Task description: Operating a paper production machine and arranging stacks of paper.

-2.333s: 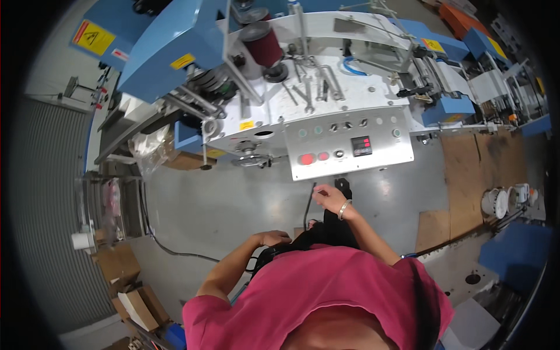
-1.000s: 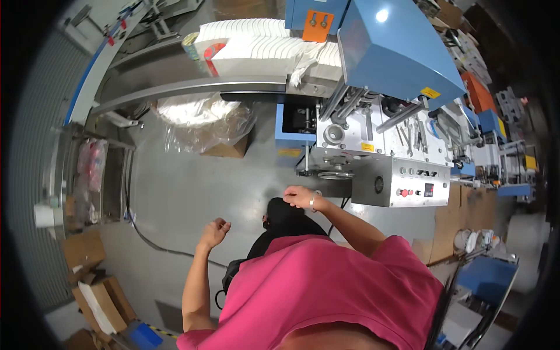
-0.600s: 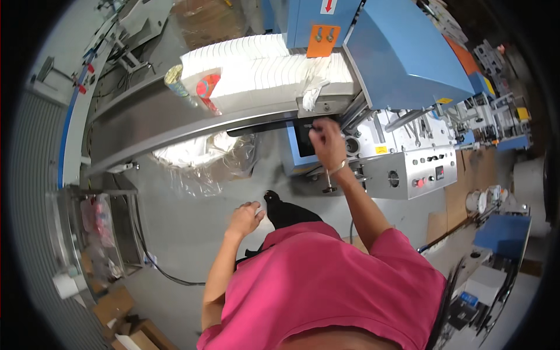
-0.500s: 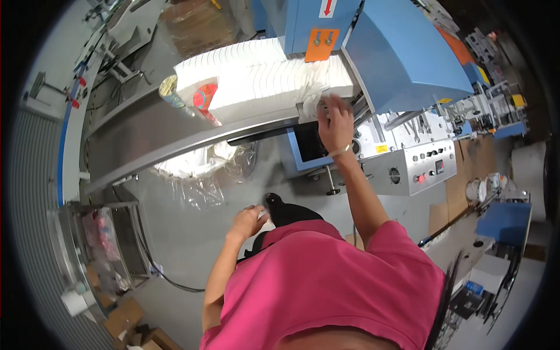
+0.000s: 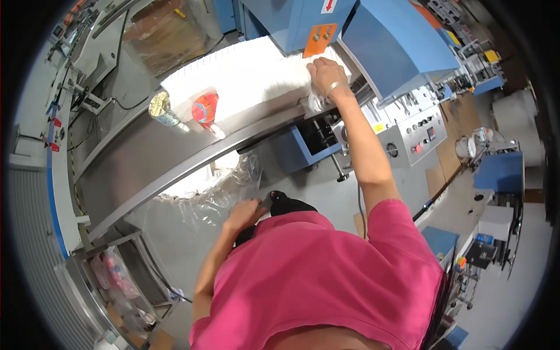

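The white stack [image 5: 245,79] lies on the metal table [image 5: 134,146], its right end under the right hand [image 5: 329,77], whose fingers are bent; whether they grip it, I cannot tell. The left hand [image 5: 245,214], loosely curled, is well apart from it, near the pink shirt [image 5: 326,268], its hold unclear.

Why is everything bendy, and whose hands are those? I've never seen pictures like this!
A camera on a person's head looks down, and its very wide lens bends straight edges. There's no robot: those are the person's bare hands. The right hand is at the right end of a long white stack on a metal table, near a blue machine. A gold thing and a red thing are there too. The left hand is lower. I can't tell whether either holds anything.
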Motion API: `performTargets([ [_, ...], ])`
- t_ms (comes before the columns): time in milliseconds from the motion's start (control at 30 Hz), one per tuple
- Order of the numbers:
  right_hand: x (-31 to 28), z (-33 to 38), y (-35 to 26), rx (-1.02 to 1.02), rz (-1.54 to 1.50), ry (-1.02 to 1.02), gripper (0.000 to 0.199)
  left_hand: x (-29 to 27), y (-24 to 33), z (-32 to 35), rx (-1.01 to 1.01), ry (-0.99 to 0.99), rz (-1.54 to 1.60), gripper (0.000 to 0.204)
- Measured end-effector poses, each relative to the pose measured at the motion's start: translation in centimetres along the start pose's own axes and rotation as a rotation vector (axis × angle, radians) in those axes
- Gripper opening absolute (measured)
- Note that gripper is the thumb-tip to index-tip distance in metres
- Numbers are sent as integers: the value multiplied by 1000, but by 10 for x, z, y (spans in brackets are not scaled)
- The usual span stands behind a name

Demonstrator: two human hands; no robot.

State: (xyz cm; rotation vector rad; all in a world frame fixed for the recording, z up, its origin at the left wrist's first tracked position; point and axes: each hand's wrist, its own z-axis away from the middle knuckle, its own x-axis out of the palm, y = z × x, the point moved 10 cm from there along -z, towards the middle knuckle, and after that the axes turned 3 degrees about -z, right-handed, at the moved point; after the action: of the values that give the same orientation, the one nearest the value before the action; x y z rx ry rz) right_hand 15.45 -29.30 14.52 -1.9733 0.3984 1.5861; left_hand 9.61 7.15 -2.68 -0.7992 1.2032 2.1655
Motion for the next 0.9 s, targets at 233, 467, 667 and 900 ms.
performTargets([
  [233,-19,-7,71,312,-214,375,36,-33,-36,23,97,-13,-70,35],
  [467,-28,-4,63,682,-116,167,38,-37,-70,46,44,2,-87,33],
  [667,33,-28,127,940,-473,-50,38,-24,-88,55,25,-15,-26,33],
  [900,13,-31,106,817,-203,16,35,-2,-90,65,35,-9,-37,29],
])
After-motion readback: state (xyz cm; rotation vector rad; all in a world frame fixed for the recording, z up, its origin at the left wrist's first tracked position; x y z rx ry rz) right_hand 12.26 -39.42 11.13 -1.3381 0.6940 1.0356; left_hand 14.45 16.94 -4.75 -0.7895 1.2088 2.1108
